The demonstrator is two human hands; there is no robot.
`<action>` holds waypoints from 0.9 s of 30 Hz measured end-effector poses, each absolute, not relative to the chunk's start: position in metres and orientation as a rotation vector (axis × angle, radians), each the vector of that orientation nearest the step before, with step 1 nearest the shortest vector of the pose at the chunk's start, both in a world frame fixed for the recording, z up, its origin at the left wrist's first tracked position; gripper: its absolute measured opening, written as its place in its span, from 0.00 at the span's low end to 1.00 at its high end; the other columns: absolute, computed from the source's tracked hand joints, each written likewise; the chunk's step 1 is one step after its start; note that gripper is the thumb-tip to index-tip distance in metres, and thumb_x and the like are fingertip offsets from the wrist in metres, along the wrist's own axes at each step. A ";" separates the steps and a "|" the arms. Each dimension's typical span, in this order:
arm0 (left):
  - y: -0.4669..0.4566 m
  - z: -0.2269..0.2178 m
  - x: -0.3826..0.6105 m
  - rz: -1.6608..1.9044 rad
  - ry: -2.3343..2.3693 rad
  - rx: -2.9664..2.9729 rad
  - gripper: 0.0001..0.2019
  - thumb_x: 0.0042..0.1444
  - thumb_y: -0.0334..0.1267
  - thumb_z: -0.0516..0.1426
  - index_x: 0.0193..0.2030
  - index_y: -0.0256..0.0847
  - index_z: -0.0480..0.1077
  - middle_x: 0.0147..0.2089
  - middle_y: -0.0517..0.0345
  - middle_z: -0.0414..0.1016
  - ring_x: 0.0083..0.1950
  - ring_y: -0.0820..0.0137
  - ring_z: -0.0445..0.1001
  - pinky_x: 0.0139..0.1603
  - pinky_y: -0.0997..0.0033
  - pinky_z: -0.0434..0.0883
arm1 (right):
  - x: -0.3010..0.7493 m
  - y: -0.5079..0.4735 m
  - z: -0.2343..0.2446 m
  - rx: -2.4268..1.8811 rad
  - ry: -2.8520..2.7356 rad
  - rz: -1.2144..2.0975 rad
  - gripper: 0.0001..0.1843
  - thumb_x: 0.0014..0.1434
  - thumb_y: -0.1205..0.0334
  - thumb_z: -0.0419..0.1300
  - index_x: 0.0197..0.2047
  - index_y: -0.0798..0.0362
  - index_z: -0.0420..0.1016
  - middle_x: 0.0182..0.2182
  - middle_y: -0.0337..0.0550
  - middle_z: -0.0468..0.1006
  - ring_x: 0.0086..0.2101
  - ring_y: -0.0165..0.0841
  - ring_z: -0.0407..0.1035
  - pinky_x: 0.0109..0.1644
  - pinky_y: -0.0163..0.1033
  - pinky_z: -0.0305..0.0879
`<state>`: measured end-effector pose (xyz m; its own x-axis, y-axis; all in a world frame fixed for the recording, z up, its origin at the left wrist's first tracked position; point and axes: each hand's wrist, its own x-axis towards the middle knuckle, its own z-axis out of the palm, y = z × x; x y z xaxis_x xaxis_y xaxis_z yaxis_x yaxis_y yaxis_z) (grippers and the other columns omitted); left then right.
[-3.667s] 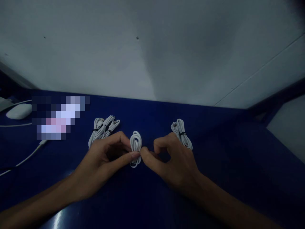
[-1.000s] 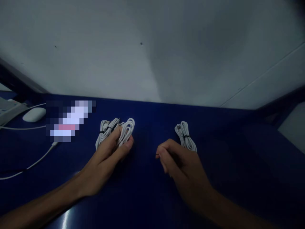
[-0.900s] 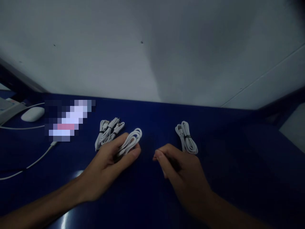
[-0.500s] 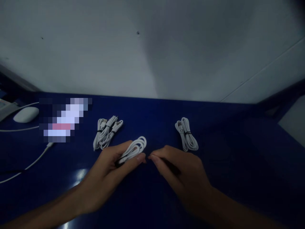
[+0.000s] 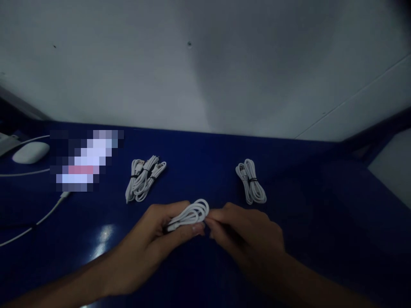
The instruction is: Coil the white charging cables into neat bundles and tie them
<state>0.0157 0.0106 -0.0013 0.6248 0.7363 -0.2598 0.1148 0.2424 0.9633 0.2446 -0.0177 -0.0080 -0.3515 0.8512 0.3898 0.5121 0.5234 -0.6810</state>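
My left hand [image 5: 160, 233] is closed round a coiled white charging cable [image 5: 192, 212], its loops sticking out past the thumb and forefinger. At the right end of those loops, my right hand [image 5: 250, 231] has thumb and forefinger pinched together, the tips against or very near the cable; what they hold, if anything, is too small to make out. Beyond my left hand lie several bundled white cables [image 5: 144, 177], tied with dark bands and showing a USB plug. Farther right, beyond my right hand, rest more tied white cable coils [image 5: 251, 182].
The blue table [image 5: 199, 164] ends at a pale wall [image 5: 144, 77]. On the left are a blurred-out lit device [image 5: 86, 160], a white cord [image 5: 48, 217] running from it, and a white rounded object [image 5: 31, 152].
My left hand has shifted right and slightly nearer with the coiled cable. The gap between my right fingertips and the loops has closed. The bundles on the table stay in place.
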 end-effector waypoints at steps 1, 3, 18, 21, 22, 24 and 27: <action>0.011 -0.001 0.016 0.513 0.840 1.294 0.07 0.75 0.40 0.61 0.43 0.48 0.80 0.35 0.64 0.72 0.35 0.72 0.65 0.35 0.73 0.65 | 0.244 -0.018 -0.007 -1.116 -1.998 0.613 0.09 0.77 0.70 0.60 0.46 0.51 0.82 0.29 0.36 0.82 0.26 0.27 0.75 0.31 0.34 0.70; 0.014 -0.001 0.018 0.567 0.884 1.344 0.11 0.75 0.42 0.61 0.39 0.46 0.79 0.34 0.63 0.73 0.34 0.71 0.66 0.34 0.72 0.64 | 0.244 -0.016 -0.007 -1.112 -1.922 0.666 0.09 0.76 0.70 0.61 0.45 0.51 0.83 0.31 0.37 0.84 0.28 0.27 0.77 0.32 0.34 0.70; 0.040 0.001 0.051 0.819 1.173 1.206 0.19 0.71 0.56 0.63 0.46 0.40 0.78 0.30 0.64 0.64 0.25 0.75 0.57 0.22 0.75 0.52 | 0.248 -0.003 -0.021 -1.395 -1.943 0.325 0.13 0.75 0.73 0.60 0.56 0.56 0.85 0.39 0.46 0.80 0.33 0.34 0.77 0.36 0.41 0.79; 0.050 -0.003 0.050 0.844 0.980 0.987 0.22 0.74 0.57 0.58 0.58 0.40 0.77 0.37 0.57 0.73 0.28 0.72 0.64 0.27 0.73 0.64 | 0.248 0.000 -0.028 -1.466 -2.015 0.116 0.14 0.75 0.74 0.60 0.59 0.62 0.82 0.39 0.49 0.82 0.35 0.38 0.79 0.37 0.44 0.80; 0.053 -0.004 0.048 0.842 0.912 0.916 0.22 0.75 0.56 0.55 0.60 0.39 0.77 0.41 0.53 0.76 0.30 0.70 0.67 0.30 0.71 0.68 | 0.247 0.001 -0.029 -1.480 -2.029 0.060 0.13 0.75 0.75 0.60 0.58 0.63 0.82 0.39 0.50 0.82 0.35 0.39 0.80 0.37 0.44 0.80; 0.058 -0.008 0.042 0.815 0.802 0.818 0.22 0.76 0.52 0.54 0.61 0.38 0.77 0.48 0.48 0.78 0.36 0.67 0.70 0.35 0.69 0.71 | 0.245 0.001 -0.030 -1.497 -2.041 -0.010 0.11 0.75 0.75 0.60 0.55 0.63 0.83 0.38 0.50 0.82 0.34 0.39 0.80 0.35 0.44 0.79; 0.058 -0.010 0.032 0.724 0.757 0.857 0.17 0.73 0.44 0.58 0.60 0.39 0.81 0.43 0.52 0.75 0.35 0.69 0.67 0.35 0.71 0.67 | 0.244 -0.001 -0.027 -1.494 -2.019 -0.006 0.10 0.75 0.74 0.60 0.55 0.60 0.81 0.40 0.50 0.82 0.33 0.37 0.79 0.32 0.41 0.78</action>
